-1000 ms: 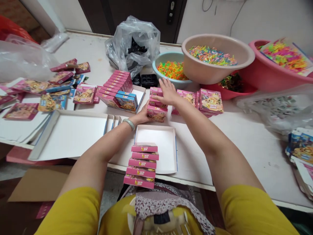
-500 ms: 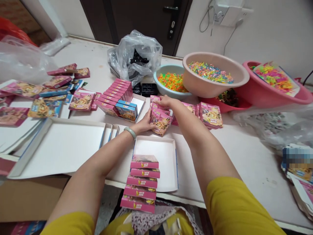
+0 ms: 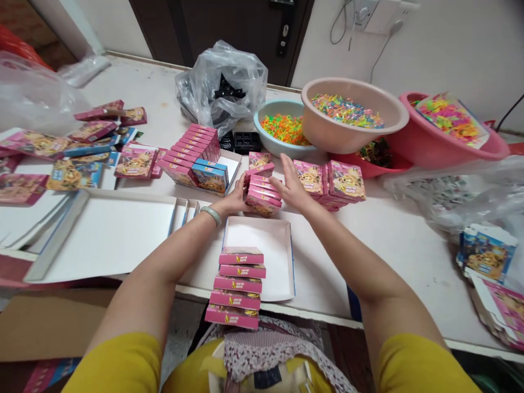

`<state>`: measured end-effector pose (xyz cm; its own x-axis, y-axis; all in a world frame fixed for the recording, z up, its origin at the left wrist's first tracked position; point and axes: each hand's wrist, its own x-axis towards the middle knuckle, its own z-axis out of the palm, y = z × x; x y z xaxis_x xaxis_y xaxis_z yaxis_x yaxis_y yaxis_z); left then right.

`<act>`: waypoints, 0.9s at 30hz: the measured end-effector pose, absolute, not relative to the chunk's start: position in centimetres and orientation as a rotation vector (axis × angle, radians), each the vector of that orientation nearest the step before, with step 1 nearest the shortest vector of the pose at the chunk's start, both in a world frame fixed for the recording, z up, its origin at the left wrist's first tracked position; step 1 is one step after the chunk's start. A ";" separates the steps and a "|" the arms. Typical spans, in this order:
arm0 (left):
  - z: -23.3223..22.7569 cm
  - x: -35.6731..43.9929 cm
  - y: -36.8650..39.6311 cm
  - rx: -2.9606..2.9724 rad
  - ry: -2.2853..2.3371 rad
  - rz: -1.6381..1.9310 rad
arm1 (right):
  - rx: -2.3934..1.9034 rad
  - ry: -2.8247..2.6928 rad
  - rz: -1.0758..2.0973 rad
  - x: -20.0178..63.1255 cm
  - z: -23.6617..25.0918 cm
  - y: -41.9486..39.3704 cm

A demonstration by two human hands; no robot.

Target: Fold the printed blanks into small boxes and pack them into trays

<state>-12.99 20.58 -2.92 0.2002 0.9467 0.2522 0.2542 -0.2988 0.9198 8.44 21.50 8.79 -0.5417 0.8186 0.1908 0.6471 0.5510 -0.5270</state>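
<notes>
A row of small pink boxes (image 3: 263, 192) stands on the table between my two hands. From the left side, my left hand (image 3: 235, 201) cups the row, its fingers against the box ends. My right hand (image 3: 293, 190) is at the other side, fingers stretched and spread, the thumb side close against the boxes. Just behind lies another pink box (image 3: 259, 159). Nearer to me, a shallow white tray (image 3: 276, 259) holds several pink boxes (image 3: 237, 284) in a leaning line at its left side, overhanging the front.
Left of my hands, another tray (image 3: 234, 164) carries pink and blue boxes. Pink box stacks (image 3: 346, 180) stand at right. Basins (image 3: 356, 136) of colourful small pieces and a clear plastic bag (image 3: 229, 82) line the back. An empty white tray (image 3: 118, 234) and loose boxes (image 3: 76, 174) occupy the left.
The pink boxes between my hands now stand together in a tighter row. My right hand has moved from their back to the right side, its fingers opening. The view has shifted slightly.
</notes>
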 end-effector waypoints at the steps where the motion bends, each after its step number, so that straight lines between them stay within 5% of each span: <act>1: -3.0 -13.1 20.8 1.727 1.136 1.129 | -1.223 -2.244 0.612 8.8 7.9 20.8; 9: -1.9 -12.9 21.6 1.719 1.063 1.066 | -1.111 -1.495 1.084 7.5 3.6 21.9; 27: 0.3 -14.9 20.5 1.828 0.973 0.985 | -0.962 -1.185 1.396 5.6 3.4 26.2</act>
<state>-14.92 20.51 0.31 0.3943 0.8842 0.2505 0.2392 -0.3619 0.9010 5.62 26.16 3.36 -0.1581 0.9866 0.0394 -0.1994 0.0072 -0.9799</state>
